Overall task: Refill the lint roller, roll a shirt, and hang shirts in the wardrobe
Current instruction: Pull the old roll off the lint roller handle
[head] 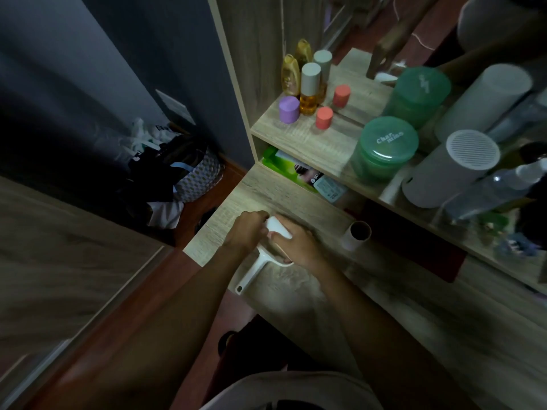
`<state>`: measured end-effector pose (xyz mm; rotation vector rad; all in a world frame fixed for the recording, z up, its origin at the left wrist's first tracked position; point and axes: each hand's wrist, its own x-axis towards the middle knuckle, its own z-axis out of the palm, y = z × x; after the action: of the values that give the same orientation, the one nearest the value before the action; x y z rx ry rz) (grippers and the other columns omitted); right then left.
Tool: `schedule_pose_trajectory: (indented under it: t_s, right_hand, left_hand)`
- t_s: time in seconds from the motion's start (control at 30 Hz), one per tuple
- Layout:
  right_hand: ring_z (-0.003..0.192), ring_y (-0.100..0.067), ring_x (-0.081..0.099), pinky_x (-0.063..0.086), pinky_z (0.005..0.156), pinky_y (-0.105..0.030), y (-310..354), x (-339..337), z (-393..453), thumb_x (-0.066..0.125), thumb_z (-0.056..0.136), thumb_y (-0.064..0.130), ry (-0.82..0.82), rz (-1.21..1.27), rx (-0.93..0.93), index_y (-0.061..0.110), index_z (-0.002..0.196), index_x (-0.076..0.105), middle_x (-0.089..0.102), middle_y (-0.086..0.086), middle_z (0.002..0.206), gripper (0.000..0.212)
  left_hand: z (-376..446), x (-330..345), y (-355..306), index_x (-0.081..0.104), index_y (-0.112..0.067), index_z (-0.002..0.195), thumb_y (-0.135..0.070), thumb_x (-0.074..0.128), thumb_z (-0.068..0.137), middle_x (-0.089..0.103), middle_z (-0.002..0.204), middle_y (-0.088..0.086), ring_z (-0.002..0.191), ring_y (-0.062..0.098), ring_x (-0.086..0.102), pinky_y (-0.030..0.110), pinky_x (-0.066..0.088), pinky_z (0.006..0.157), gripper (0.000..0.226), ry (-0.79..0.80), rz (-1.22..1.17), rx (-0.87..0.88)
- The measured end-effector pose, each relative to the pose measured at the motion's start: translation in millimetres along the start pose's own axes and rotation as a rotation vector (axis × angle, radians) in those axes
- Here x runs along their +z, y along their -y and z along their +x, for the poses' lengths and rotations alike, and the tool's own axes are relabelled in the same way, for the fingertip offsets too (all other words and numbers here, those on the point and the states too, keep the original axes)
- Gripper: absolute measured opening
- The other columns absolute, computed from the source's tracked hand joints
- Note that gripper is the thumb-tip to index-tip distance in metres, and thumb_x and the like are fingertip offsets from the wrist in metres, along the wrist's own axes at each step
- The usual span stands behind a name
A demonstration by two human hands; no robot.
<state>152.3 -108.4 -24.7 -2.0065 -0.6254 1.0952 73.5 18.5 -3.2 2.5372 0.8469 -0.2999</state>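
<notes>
While both hands are closed around the roller head at the near-left end of the pale wood-grain desk (296, 190), the refill step is judged to be in hand; no shirt is seen being rolled or hung.

- White plastic lint roller (257, 269): laid on the desktop, handle pointing toward the person, hang-hole end nearest the desk edge. Head end is covered by the hands.
- White cylindrical refill roll (278, 227): seen between the two hands, tilted, at the head of the roller. Whether it is fully seated on the spindle cannot be told; the joint is hidden by fingers.
- Bare brown cardboard tube (356, 234): stood apart on the desk, to the right of the hands. Judged to be the spent core, so the old roll is likely already off.

Hands:
- Left hand (247, 230): fingers curled, pinching the far end of the refill roll from the left.
- Right hand (299, 242): fingers wrapped over the roll and roller head from the right, pressed down against it.

Next move, as judged: the refill is to be pushed home along the spindle until seated, axis kept straight so it does not bind, handle held steady. The outer sheet would then need peeling before a shirt is rolled.

Not involved: green lidded plastic tub (384, 152), purple cap-shaped container (289, 109) and bottles on the upper shelf.
</notes>
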Motion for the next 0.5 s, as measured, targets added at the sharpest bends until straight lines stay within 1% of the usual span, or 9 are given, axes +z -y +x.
schedule_pose_trajectory:
  t_s: [0.1, 0.2, 0.23, 0.27, 0.3, 0.37, 0.43, 0.47, 0.5]
  right_hand:
    - [0.118, -0.014, 0.054, 0.039, 0.087, -0.020, -0.6, -2.7, 0.5, 0.061, 0.088, 0.040, -0.008, 0.171, 0.011, 0.033, 0.139, 0.047, 0.055, 0.005, 0.137, 0.053]
    - [0.095, -0.004, 0.059, 0.044, 0.061, -0.005, 0.7, -3.0, -1.8, 0.064, 0.088, 0.036, -0.052, 0.305, 0.019, 0.029, 0.136, 0.052, 0.059, 0.006, 0.130, 0.051]
    - [0.089, -0.002, 0.060, 0.046, 0.055, -0.005, 1.6, -2.1, -3.1, 0.064, 0.088, 0.033, -0.064, 0.358, 0.035, 0.028, 0.136, 0.052, 0.060, 0.005, 0.126, 0.050]
    - [0.085, -0.006, 0.063, 0.051, 0.052, -0.011, 1.3, -0.5, -3.7, 0.065, 0.088, 0.030, -0.068, 0.416, 0.060, 0.026, 0.136, 0.052, 0.062, 0.003, 0.123, 0.050]
    - [0.082, -0.014, 0.068, 0.056, 0.053, -0.020, 0.0, 1.3, -3.6, 0.065, 0.088, 0.029, -0.068, 0.467, 0.089, 0.027, 0.137, 0.052, 0.063, -0.001, 0.121, 0.050]
    - [0.080, -0.026, 0.072, 0.060, 0.059, -0.032, -1.8, 3.3, -4.0, 0.066, 0.087, 0.028, -0.053, 0.507, 0.125, 0.030, 0.137, 0.051, 0.066, -0.008, 0.118, 0.052]
    - [0.083, -0.029, 0.072, 0.061, 0.065, -0.037, -4.0, 5.4, -4.0, 0.066, 0.087, 0.026, -0.041, 0.554, 0.144, 0.030, 0.136, 0.050, 0.065, -0.013, 0.119, 0.052]
    - [0.086, -0.030, 0.071, 0.061, 0.066, -0.037, -3.1, 4.4, -5.0, 0.066, 0.087, 0.024, -0.036, 0.585, 0.147, 0.029, 0.137, 0.050, 0.063, -0.014, 0.121, 0.052]
    - [0.088, -0.029, 0.070, 0.061, 0.063, -0.032, -1.6, 2.8, -6.0, 0.066, 0.088, 0.023, -0.044, 0.605, 0.141, 0.028, 0.137, 0.050, 0.062, -0.013, 0.123, 0.052]
  left_hand:
    - [-1.2, -1.7, 0.0, 0.063, -0.011, 0.113, -0.013, 0.058, 0.084, 0.071, 0.102, 0.015, 0.093, 0.034, 0.066, 0.041, 0.053, 0.080, 0.030, -0.045, -0.021, 0.032]
    - [-2.2, -4.1, -3.5, 0.060, -0.017, 0.118, -0.020, 0.054, 0.084, 0.072, 0.102, 0.012, 0.093, 0.032, 0.067, 0.042, 0.054, 0.081, 0.035, -0.047, -0.044, 0.061]
    - [-1.9, -5.2, -4.7, 0.059, -0.018, 0.120, -0.024, 0.051, 0.082, 0.072, 0.103, 0.012, 0.093, 0.031, 0.067, 0.042, 0.054, 0.082, 0.039, -0.044, -0.067, 0.065]
    - [-1.9, -6.4, -5.7, 0.060, -0.018, 0.121, -0.026, 0.048, 0.081, 0.072, 0.104, 0.012, 0.094, 0.031, 0.067, 0.042, 0.054, 0.082, 0.042, -0.032, -0.088, 0.064]
    - [-2.0, -6.7, -5.8, 0.060, -0.018, 0.123, -0.025, 0.048, 0.082, 0.071, 0.105, 0.012, 0.095, 0.031, 0.067, 0.041, 0.054, 0.082, 0.042, -0.018, -0.102, 0.063]
    - [-1.5, -6.1, -4.3, 0.059, -0.018, 0.125, -0.020, 0.052, 0.086, 0.071, 0.107, 0.014, 0.096, 0.031, 0.067, 0.041, 0.054, 0.084, 0.040, 0.006, -0.126, 0.057]
    - [-0.6, -4.9, -4.0, 0.058, -0.016, 0.127, -0.019, 0.053, 0.086, 0.070, 0.108, 0.015, 0.097, 0.032, 0.066, 0.041, 0.054, 0.085, 0.042, 0.021, -0.134, 0.049]
    - [-0.1, -4.1, -4.5, 0.058, -0.015, 0.127, -0.019, 0.054, 0.084, 0.070, 0.108, 0.015, 0.097, 0.032, 0.066, 0.041, 0.054, 0.084, 0.043, 0.026, -0.134, 0.048]
    - [-0.1, -2.7, -3.8, 0.058, -0.014, 0.127, -0.016, 0.057, 0.083, 0.070, 0.108, 0.015, 0.097, 0.032, 0.066, 0.041, 0.054, 0.084, 0.043, 0.037, -0.131, 0.045]
